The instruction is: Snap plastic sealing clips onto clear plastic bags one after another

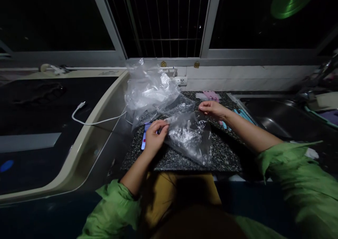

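Observation:
My left hand (156,136) pinches the upper left corner of a clear plastic bag (188,136) between thumb and fingers. The bag hangs slanted over the speckled dark countertop (221,151), its lower tip towards the front edge. To the right of the bag's top, my right hand (212,109) is closed in a pinch; what its fingertips hold, if anything, is too small to make out. A crumpled heap of clear plastic bags (151,89) lies just behind my left hand. Partly covered by that hand is a phone (144,136) with a lit screen.
Pink pieces (211,95) lie at the back of the counter, and light blue strips (243,115) beside the metal sink (271,117). A washing machine (89,136) stands on the left, with a white cable (100,122) across it. A wall socket (181,81) sits behind.

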A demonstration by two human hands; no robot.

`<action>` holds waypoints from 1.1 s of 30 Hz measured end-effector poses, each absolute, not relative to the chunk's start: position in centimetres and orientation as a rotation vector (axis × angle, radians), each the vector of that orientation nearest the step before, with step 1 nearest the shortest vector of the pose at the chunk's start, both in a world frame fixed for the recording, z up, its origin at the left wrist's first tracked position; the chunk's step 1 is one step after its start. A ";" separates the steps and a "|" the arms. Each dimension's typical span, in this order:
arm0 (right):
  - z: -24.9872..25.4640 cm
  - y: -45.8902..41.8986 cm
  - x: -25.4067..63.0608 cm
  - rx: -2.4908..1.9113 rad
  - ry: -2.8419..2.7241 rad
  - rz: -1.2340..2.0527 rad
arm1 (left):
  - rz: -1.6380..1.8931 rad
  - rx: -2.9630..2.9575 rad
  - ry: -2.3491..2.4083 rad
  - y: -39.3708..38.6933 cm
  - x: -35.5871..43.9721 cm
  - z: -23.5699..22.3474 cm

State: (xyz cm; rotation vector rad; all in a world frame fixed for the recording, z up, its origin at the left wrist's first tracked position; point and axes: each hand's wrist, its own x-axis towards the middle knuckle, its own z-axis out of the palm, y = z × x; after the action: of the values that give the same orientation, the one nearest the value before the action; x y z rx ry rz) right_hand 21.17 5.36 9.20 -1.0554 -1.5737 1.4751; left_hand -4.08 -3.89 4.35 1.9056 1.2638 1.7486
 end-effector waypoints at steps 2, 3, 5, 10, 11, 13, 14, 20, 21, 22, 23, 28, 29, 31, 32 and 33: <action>9.9 4.8 21.4 -1.039 -1.569 1.485 | 1.793 1.903 1.240 -3.5 -3.8 5.1; 10.0 4.4 21.5 -1.034 -1.581 1.505 | 1.805 1.903 1.236 -3.3 -3.7 5.5; 10.3 3.7 21.6 -1.021 -1.636 1.516 | 1.813 1.909 1.250 -3.0 -3.2 6.2; 12.2 3.2 22.6 -1.044 -1.935 1.222 | 1.815 1.970 1.276 -1.3 -2.4 8.4; 12.8 3.2 22.9 -1.062 -1.976 1.161 | 1.819 1.982 1.276 -0.9 -2.2 8.8; 14.0 3.0 23.3 -1.087 -1.981 1.037 | 1.844 1.994 1.271 -0.2 -1.9 9.7; 14.4 2.7 23.5 -1.090 -1.954 0.972 | 1.867 1.997 1.266 0.1 -1.7 10.1; 14.0 0.0 23.4 -1.117 -2.034 0.626 | 2.047 2.014 1.225 0.1 -0.3 11.1; 13.8 -0.5 23.4 -1.119 -2.058 0.512 | 2.080 2.031 1.207 -0.2 -0.2 11.1; 13.8 -1.1 23.5 -1.113 -2.065 0.379 | 2.111 2.054 1.193 -0.7 -0.3 10.9; 13.8 -1.8 23.7 -1.096 -2.063 0.240 | 2.140 2.087 1.182 -1.3 -0.4 10.7; 12.8 -7.5 26.2 -1.015 -2.121 -0.294 | 2.007 2.543 0.976 -6.7 -2.3 7.5; 12.0 -8.7 26.8 -0.984 -2.179 -0.338 | 1.879 2.657 0.904 -7.9 -2.7 6.5; 9.6 -10.8 27.7 -0.906 -2.240 -0.412 | 1.705 2.753 0.825 -9.9 -3.0 4.3; 8.3 -11.6 28.1 -0.887 -2.289 -0.422 | 1.598 2.767 0.802 -10.7 -3.0 3.1; 6.9 -12.2 28.3 -0.882 -2.340 -0.415 | 1.501 2.734 0.831 -11.3 -2.9 2.0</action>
State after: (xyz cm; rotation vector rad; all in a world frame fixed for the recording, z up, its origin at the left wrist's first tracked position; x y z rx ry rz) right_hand 28.27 -12.15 6.92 -0.8825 -2.3400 -0.4151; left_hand -2.91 -11.35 2.03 2.7343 0.8305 1.5010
